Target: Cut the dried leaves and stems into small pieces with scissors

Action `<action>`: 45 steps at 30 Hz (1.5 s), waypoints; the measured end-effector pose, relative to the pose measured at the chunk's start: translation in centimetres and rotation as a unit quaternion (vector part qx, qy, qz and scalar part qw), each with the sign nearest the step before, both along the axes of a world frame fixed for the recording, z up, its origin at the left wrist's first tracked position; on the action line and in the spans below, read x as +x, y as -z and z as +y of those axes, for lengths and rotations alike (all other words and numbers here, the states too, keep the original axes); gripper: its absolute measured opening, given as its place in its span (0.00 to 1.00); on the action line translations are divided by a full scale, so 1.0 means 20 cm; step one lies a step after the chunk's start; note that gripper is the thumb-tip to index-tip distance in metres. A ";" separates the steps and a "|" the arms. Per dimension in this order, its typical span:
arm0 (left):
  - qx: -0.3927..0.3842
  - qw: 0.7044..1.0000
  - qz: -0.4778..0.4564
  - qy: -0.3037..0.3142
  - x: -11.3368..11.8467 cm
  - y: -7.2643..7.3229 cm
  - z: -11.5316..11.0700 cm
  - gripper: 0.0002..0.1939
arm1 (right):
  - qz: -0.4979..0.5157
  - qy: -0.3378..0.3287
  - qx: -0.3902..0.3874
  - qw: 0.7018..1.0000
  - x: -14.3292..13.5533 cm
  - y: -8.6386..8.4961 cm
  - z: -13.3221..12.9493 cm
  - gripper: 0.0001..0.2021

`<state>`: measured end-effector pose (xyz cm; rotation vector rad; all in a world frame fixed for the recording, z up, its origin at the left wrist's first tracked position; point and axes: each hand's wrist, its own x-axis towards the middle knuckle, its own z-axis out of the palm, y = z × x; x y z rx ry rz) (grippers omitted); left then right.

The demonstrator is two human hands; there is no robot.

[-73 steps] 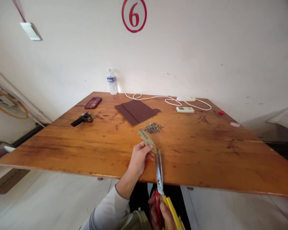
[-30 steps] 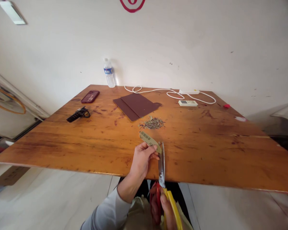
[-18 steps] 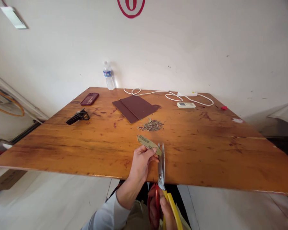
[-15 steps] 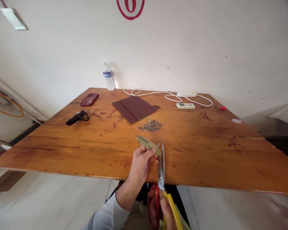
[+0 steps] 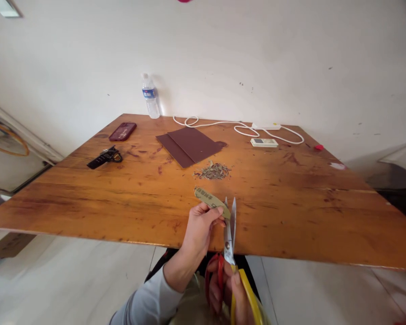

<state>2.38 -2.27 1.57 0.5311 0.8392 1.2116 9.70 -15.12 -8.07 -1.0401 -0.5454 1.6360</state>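
Observation:
My left hand [image 5: 200, 228] pinches a narrow, curved strip of olive-brown sandpaper or backed paper [image 5: 208, 197] with dark printing on it. Its near end lies against the blades of a pair of scissors [image 5: 228, 246]. One handle loop is red and the other yellow. My right hand [image 5: 232, 286] is wrapped round those handles, below the table's front edge. The blades point away from me and stand slightly apart. Beyond the strip, a small heap of thin brownish scraps [image 5: 214, 171] lies on the wooden table [image 5: 138, 203].
Behind the scraps lie two maroon sheets [image 5: 192, 144], overlapping. Farther left are a black clip-like object [image 5: 104, 158] and a dark red phone [image 5: 122, 132]. A water bottle [image 5: 150, 97] stands by the wall. At the back right are a white cable [image 5: 219, 123] and a small cream device [image 5: 264, 142].
The scissor blades have opened a little wider. The strip stays pinched in my left hand, and the view has tilted slightly downward.

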 end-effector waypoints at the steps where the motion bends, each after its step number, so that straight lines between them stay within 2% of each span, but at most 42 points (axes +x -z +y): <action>1: -0.002 1.000 -0.001 0.002 0.00 0.00 0.00 0.07 | 0.006 0.000 -0.001 1.000 0.00 0.00 0.00 0.34; 11: -0.019 1.000 -0.007 0.011 0.01 -0.01 0.02 0.08 | 0.051 -0.012 0.009 0.999 0.00 -0.04 0.01 0.35; 17: -0.014 0.999 -0.002 0.035 -0.01 0.00 0.03 0.09 | 0.044 0.006 0.007 0.999 0.01 -0.09 0.00 0.34; 22: -0.011 0.999 -0.004 0.043 -0.01 0.00 0.04 0.09 | 0.067 -0.023 0.006 0.997 0.02 -0.04 0.00 0.34; 28: -0.012 0.999 -0.003 0.049 -0.02 0.00 0.04 0.09 | 0.087 -0.019 0.011 0.996 0.02 0.02 -0.01 0.33; 35: -0.017 0.998 0.000 0.053 -0.03 0.01 0.05 0.12 | 0.038 -0.010 0.011 0.999 0.03 0.00 -0.02 0.31; 40: -0.006 0.998 0.004 0.058 -0.04 0.02 0.06 0.13 | 0.040 -0.043 0.002 0.998 0.03 0.01 -0.01 0.32; 45: 0.001 0.998 -0.001 0.063 -0.05 0.02 0.06 0.15 | 0.040 -0.010 -0.004 0.999 0.01 -0.05 0.00 0.30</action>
